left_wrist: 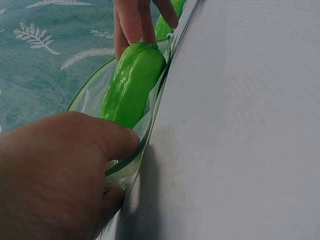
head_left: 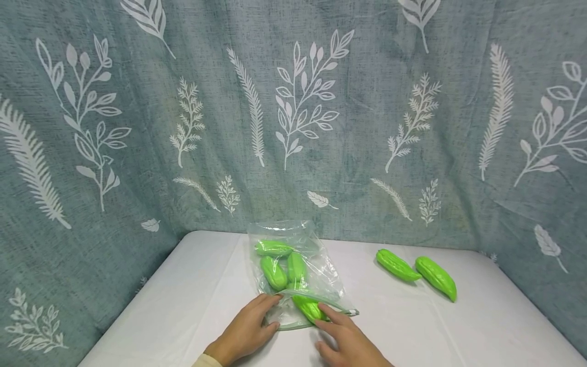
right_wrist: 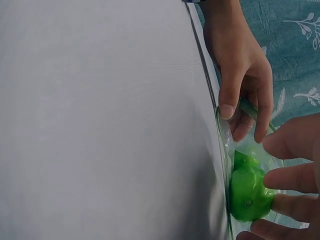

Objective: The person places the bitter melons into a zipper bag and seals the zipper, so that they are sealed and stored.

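Observation:
A clear zip bag (head_left: 327,272) with a green-edged mouth lies flat on the table, several green vegetables (head_left: 273,273) inside it. My left hand (head_left: 249,326) grips the left side of the mouth, its thumb on the near rim (left_wrist: 145,140) in the left wrist view. One long, wrinkled green vegetable, pepper-like (head_left: 307,307), lies in the mouth, pointing inward. Fingertips of my right hand (head_left: 346,339) touch its outer end. In the right wrist view those fingers (right_wrist: 295,206) are spread and fairly straight against the vegetable's stem end (right_wrist: 247,200).
Two more green vegetables lie to the right, one (head_left: 397,265) beside the other (head_left: 436,278). A white cloth covers the table (head_left: 394,326). Behind and at both sides hangs a blue-green curtain (head_left: 348,153) with white leaf prints.

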Demonstrator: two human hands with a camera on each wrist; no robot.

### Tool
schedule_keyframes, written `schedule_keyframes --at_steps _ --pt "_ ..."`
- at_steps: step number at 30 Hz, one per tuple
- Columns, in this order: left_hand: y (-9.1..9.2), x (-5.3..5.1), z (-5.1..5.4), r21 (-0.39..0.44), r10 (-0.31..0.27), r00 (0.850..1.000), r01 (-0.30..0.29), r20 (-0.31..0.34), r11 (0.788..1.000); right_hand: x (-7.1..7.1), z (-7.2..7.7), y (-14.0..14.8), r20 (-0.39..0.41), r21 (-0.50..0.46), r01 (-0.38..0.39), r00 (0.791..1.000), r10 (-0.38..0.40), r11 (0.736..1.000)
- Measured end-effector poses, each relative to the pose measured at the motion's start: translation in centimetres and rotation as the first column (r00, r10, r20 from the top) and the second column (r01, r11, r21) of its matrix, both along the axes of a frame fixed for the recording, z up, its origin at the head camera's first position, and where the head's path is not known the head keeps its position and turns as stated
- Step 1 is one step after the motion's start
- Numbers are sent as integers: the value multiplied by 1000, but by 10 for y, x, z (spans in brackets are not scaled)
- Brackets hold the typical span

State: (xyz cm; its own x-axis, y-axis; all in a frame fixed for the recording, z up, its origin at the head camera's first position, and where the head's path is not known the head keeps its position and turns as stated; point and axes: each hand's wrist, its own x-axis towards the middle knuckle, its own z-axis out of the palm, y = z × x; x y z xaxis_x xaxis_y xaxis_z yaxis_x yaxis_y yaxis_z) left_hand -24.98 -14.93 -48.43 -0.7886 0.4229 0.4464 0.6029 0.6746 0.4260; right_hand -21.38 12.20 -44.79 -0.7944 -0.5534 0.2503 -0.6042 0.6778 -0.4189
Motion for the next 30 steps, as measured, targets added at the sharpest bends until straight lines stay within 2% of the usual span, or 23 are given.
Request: schedule_keyframes --at_steps 13,21,26,30 --pt "-3 0 -1 9 6 1000 -6 -12 1000 -4 -1 -15 13 -15 12 1000 -12 1000" --pt "-4 -1 -2 4 -3 1000 3 -20 1000 -3 0 -9 13 -8 -11 1000 12 1000" --pt "-2 -2 -2 7 -11 1000 11 -28 1000 1 1 1 -46 -11 -14 999 14 1000" --pt "-1 -2 -3 9 -13 1000 13 -17 1000 1 -3 8 -181 -34 -59 982 51 998"
